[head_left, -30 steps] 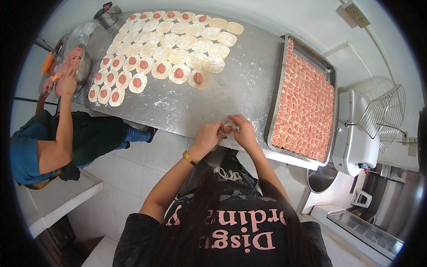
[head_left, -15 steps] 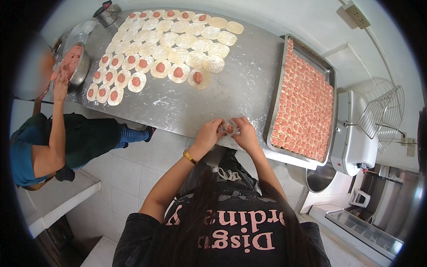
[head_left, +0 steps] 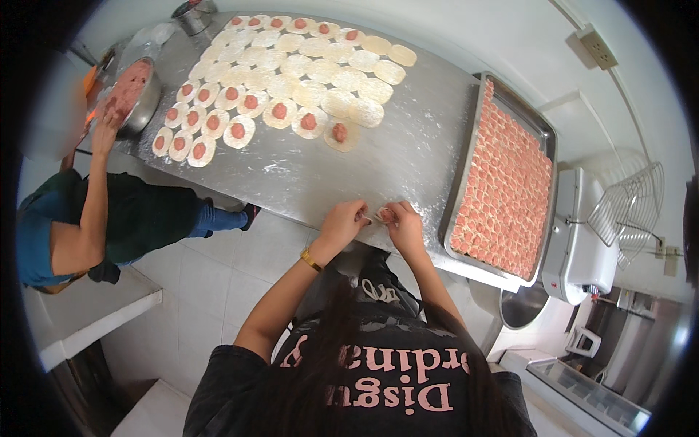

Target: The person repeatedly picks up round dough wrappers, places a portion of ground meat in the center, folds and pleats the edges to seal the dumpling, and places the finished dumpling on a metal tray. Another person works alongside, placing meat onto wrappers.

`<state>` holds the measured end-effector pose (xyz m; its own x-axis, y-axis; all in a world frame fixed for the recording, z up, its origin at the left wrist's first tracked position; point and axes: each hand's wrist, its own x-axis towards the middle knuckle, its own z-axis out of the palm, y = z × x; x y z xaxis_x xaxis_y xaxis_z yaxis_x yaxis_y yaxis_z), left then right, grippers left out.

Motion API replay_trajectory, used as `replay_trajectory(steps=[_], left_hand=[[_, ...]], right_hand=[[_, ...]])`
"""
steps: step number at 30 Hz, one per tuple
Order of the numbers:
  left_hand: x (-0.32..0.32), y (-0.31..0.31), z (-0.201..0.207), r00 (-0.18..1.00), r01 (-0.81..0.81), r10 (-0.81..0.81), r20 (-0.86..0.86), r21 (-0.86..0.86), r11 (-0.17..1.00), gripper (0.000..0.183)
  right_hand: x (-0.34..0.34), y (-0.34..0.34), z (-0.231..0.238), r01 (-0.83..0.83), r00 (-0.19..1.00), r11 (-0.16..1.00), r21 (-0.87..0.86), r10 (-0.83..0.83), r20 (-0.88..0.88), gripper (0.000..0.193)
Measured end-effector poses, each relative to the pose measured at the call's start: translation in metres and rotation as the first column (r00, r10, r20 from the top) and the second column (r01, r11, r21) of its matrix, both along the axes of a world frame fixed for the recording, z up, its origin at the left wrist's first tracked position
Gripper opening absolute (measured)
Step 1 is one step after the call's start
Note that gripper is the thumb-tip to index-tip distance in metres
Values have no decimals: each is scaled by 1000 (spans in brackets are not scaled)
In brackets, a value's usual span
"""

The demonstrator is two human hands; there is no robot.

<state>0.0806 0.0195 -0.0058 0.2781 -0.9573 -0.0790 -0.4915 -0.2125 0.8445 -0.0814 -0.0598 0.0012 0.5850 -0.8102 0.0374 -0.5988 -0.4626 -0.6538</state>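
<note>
At the near edge of the steel table, my right hand (head_left: 405, 229) holds a small open-topped dumpling (head_left: 384, 215) with pink meat filling showing. My left hand (head_left: 344, 226) is just left of it, fingers curled and pressed together; whether they still touch the wrapper is too small to tell. Farther up the table lie rows of flat round wrappers (head_left: 320, 71), some topped with a blob of meat filling (head_left: 340, 132). On my right, a large metal tray (head_left: 457, 191) carries tightly packed open dumplings (head_left: 502, 197).
A co-worker's hand (head_left: 109, 125) reaches into a metal bowl (head_left: 151, 98) of ground meat at the left. Behind it stands a metal pot (head_left: 194, 17). White equipment (head_left: 571, 233) with a wire guard (head_left: 628, 207) stands beyond the tray. Flour dusts the steel table (head_left: 408, 153).
My hands have moved apart slightly; the dumpling, earlier between both, now sits in my right fingers. The whole view has shifted a little. The co-worker's hand stays at the bowl.
</note>
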Motion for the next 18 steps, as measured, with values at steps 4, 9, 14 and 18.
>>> replay_trajectory(steps=[4, 9, 14, 18], left_hand=[[66, 31, -5, 907, -422, 418, -57, -111, 900, 20], [196, 84, -12, 514, -770, 833, 206, -318, 553, 20], [273, 92, -18, 272, -833, 833, 482, -315, 454, 27], [303, 83, -27, 312, -904, 773, 552, -78, 420, 28]], right_hand=[[4, 2, 6, -4, 999, 999, -48, 7, 50, 37], [11, 6, 10, -43, 997, 999, 19, 44, -63, 31], [10, 4, 8, -105, 994, 994, -37, 103, -45, 28], [3, -5, 4, -116, 992, 985, 130, 107, 70, 26]])
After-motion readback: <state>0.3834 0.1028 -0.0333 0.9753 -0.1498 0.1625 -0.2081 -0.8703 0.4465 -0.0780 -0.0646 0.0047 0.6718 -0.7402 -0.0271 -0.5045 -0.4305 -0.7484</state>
